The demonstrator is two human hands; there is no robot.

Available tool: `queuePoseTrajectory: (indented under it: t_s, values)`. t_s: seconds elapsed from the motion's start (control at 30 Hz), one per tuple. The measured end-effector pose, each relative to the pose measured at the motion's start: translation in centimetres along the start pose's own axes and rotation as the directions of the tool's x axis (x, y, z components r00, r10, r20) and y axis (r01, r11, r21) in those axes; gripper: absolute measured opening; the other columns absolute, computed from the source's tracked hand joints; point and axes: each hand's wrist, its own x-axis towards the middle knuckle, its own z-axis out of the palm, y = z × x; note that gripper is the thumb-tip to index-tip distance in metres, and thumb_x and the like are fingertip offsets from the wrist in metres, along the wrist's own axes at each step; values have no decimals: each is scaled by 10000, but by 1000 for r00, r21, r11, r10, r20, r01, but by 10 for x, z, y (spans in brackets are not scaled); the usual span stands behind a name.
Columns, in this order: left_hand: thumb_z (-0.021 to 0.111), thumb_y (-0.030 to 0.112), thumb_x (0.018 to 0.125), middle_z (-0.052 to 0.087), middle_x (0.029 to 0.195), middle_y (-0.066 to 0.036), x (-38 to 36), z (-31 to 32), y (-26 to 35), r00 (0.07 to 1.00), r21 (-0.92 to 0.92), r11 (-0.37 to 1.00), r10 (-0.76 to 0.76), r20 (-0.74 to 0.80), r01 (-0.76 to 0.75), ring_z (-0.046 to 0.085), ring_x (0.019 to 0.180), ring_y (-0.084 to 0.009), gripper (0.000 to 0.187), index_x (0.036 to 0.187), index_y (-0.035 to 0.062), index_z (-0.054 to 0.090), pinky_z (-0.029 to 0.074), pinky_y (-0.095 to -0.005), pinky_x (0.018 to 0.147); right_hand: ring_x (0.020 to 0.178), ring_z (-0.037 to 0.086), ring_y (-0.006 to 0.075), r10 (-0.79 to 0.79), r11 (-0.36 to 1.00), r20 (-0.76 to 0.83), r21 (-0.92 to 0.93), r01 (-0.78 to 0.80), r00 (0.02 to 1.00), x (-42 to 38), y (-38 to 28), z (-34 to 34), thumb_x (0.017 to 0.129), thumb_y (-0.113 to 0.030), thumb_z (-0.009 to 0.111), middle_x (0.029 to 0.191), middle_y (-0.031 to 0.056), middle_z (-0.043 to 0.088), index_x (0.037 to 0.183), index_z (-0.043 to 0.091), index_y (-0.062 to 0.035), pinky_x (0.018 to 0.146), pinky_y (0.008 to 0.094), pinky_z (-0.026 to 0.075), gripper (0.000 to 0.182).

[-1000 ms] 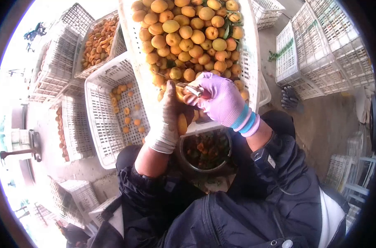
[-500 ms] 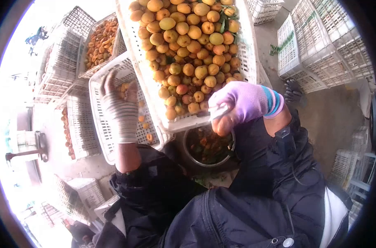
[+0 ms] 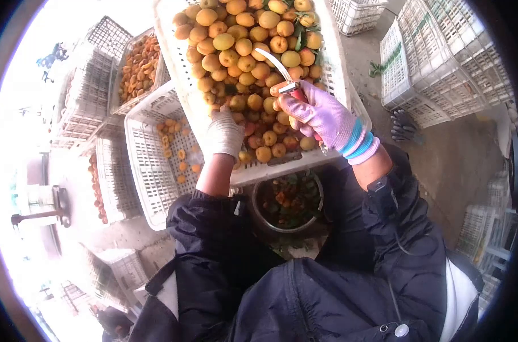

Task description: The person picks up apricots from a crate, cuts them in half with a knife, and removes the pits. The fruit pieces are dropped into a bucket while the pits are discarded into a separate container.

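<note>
My right hand (image 3: 327, 117), in a lilac glove with a blue cuff band, is wrapped round the red handle of a small curved knife (image 3: 275, 61), whose blade points up and left over the fruit. My left hand (image 3: 223, 135), in a pale glove, reaches over the near left side of a white crate (image 3: 183, 94) heaped with apricots (image 3: 248, 80). Its fingertips are down among the apricots and mostly hidden. Under and left of this crate stands another white plastic crate (image 3: 146, 185) with some cut apricot halves (image 3: 166, 137) on its bottom.
Between my knees sits a round metal basin (image 3: 290, 229) with leaves and fruit scraps. Stacked white crates (image 3: 427, 74) stand at the right, a dark glove (image 3: 404, 125) beside them. More crates stand at the left, one full of orange apricot halves (image 3: 140, 65).
My left hand has moved from the lower crate to the apricot heap. My right hand has risen from the crate's near edge, and the knife's blade now shows.
</note>
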Motion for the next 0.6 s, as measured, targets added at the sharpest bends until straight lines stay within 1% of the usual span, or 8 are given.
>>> queuePoseTrajectory:
  t_s: [0.07,0.13,0.2,0.23,0.27,0.33,0.4,0.6]
  values:
    - [780,163,745,559,1202,-204,2,12,-13,991,-25,994,104,-79,-106,595,1042,-341,557,1235,37,546,504,-399,893,611,446,8,39,991,-27,129,-35,999,2,4,-1,984,-316,582,905,-28,566,1242,557,-68,500,144,335,358]
    - [781,188,755,581,1181,-216,-4,8,-15,967,-43,977,201,-157,-210,604,1009,-353,529,1203,22,554,504,-410,879,623,466,16,90,995,-30,53,-89,995,2,2,-1,1006,-309,540,880,-29,556,1214,576,-81,512,154,370,311]
    - [767,195,799,611,1142,-171,-8,-2,-18,975,-294,930,203,-88,-220,637,914,-286,490,1212,33,559,523,-360,800,641,532,31,35,997,-70,75,-30,997,6,9,8,992,-303,566,834,-37,555,1133,584,-82,517,166,411,264]
    - [717,229,871,624,1118,-107,-9,-3,-19,976,-603,773,216,-40,-196,641,866,-188,456,1252,42,549,514,-278,735,642,542,30,42,997,-82,63,-37,996,7,11,13,993,-321,562,858,-32,573,1136,585,-90,531,168,429,273]
    - [717,229,871,624,1118,-107,-15,-6,-22,974,-602,772,225,-40,-203,641,866,-188,456,1252,42,549,514,-278,735,651,562,32,36,999,-95,22,-34,995,4,11,17,994,-335,560,872,-31,603,1138,585,-88,542,172,447,287]
    - [649,265,931,612,1112,-72,-44,-46,8,961,-956,292,256,101,23,625,869,-121,469,1321,43,514,498,-228,708,655,584,36,50,990,-60,138,-41,997,6,20,25,993,-351,559,852,-33,625,1140,585,-91,549,181,464,299]
    - [633,275,937,612,1114,-75,-56,-56,16,958,-962,274,276,79,0,625,869,-122,494,1347,39,492,501,-235,707,656,597,36,34,996,-85,91,-26,996,6,20,31,995,-358,555,822,-32,635,1150,583,-91,568,180,487,310]
    - [670,337,916,617,1113,-65,-54,-58,8,959,-966,257,280,36,-38,612,853,-128,562,1359,46,482,498,-252,694,717,601,21,32,962,2,272,-31,999,12,14,41,1005,-380,532,818,-34,609,1190,590,-106,626,177,504,336]
